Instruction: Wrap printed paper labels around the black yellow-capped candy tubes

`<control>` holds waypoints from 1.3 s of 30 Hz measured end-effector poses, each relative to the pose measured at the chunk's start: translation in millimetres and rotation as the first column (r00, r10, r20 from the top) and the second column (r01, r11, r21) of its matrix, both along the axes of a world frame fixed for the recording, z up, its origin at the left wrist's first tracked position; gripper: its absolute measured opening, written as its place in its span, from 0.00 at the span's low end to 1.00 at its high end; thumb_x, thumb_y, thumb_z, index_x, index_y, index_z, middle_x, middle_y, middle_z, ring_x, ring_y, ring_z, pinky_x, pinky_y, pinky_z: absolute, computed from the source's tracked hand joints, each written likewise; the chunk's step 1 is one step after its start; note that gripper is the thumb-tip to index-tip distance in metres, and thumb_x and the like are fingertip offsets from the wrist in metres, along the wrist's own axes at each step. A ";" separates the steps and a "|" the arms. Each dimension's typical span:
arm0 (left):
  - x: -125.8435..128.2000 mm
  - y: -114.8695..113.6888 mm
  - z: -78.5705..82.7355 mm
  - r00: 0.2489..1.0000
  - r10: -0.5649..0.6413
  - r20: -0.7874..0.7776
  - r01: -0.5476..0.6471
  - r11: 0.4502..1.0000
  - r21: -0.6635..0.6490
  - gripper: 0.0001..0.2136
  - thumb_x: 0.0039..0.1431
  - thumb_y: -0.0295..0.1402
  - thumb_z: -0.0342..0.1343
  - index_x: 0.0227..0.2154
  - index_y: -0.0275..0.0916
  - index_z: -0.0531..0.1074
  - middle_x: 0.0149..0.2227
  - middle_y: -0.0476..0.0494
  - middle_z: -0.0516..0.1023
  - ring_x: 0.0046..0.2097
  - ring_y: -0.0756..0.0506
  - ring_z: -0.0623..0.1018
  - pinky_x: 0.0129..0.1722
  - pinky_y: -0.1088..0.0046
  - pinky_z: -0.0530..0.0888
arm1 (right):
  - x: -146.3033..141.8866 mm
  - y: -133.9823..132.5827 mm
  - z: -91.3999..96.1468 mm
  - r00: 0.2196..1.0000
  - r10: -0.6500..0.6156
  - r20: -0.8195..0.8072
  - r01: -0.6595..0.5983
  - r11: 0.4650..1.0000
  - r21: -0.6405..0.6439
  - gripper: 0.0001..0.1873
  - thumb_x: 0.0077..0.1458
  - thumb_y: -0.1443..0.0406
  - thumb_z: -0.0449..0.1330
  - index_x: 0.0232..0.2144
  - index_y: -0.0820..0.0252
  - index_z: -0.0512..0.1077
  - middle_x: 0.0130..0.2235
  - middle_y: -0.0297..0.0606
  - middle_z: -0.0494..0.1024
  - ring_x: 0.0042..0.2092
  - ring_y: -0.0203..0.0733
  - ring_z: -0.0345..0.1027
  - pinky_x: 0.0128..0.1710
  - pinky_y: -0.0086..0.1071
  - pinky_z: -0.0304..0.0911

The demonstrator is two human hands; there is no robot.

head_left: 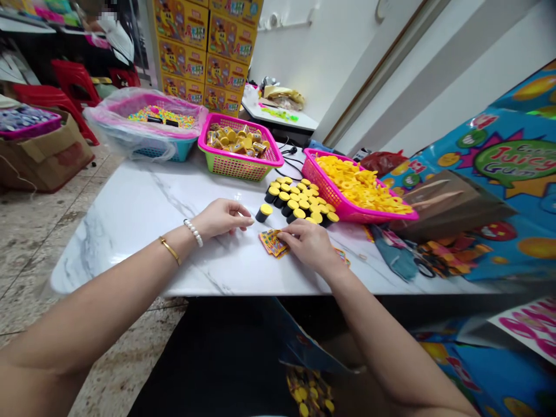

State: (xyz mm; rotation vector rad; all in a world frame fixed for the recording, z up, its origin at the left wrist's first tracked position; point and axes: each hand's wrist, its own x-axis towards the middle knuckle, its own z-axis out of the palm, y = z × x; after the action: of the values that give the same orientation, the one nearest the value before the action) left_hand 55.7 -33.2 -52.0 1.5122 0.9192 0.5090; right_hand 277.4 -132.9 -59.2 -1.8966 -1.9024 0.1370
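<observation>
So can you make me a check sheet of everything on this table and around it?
Surface: white marble-look table top, glossy.
Job's things: cluster of small black tubs with yellow lids; one lone tub apart on its left; small stack of colourful printed stickers.
Clutter: pink mesh basket of yellow rings; pink-and-green basket of yellow packets; bag-lined blue basket of coloured sweets; brown paper bag.
Hands: left hand rests on the table near the lone tub, fingers curled; right hand fingers on the stickers.
Cables: black cable between the baskets.
Surroundings: stacked yellow cartons, red plastic chairs, cardboard box, a person at the back.
</observation>
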 end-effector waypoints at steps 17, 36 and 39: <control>-4.3 -10.5 16.1 0.820 0.352 0.451 -0.446 0.887 0.118 0.13 0.55 0.40 0.59 0.25 0.34 0.76 0.18 0.51 0.71 0.16 0.56 0.62 0.16 0.79 0.58 | -58.4 66.9 23.4 0.933 0.054 -0.355 0.066 0.946 0.318 0.22 0.62 0.51 0.50 0.21 0.56 0.59 0.21 0.29 0.60 0.25 0.36 0.55 0.26 0.31 0.51; -5.8 0.4 13.0 0.842 0.430 0.325 -0.378 0.901 -0.211 0.07 0.48 0.32 0.66 0.25 0.32 0.78 0.19 0.49 0.72 0.17 0.57 0.60 0.15 0.78 0.50 | -47.1 65.5 15.5 0.996 0.050 0.080 -0.075 0.935 0.347 0.13 0.60 0.58 0.56 0.34 0.57 0.77 0.37 0.44 0.78 0.41 0.47 0.71 0.43 0.38 0.64; -9.6 5.3 16.4 0.825 0.432 0.364 -0.291 0.878 -0.380 0.04 0.48 0.26 0.65 0.26 0.30 0.77 0.26 0.44 0.76 0.17 0.59 0.62 0.13 0.82 0.47 | -38.7 65.9 11.4 0.982 0.027 0.186 -0.052 0.990 0.133 0.11 0.54 0.62 0.60 0.38 0.58 0.79 0.40 0.45 0.80 0.41 0.49 0.72 0.41 0.39 0.65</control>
State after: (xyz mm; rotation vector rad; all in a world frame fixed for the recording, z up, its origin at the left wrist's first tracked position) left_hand 46.1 -27.9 -35.6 0.8754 0.8800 0.9029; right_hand 238.7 -67.0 -47.8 -1.8336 -2.0136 -0.1593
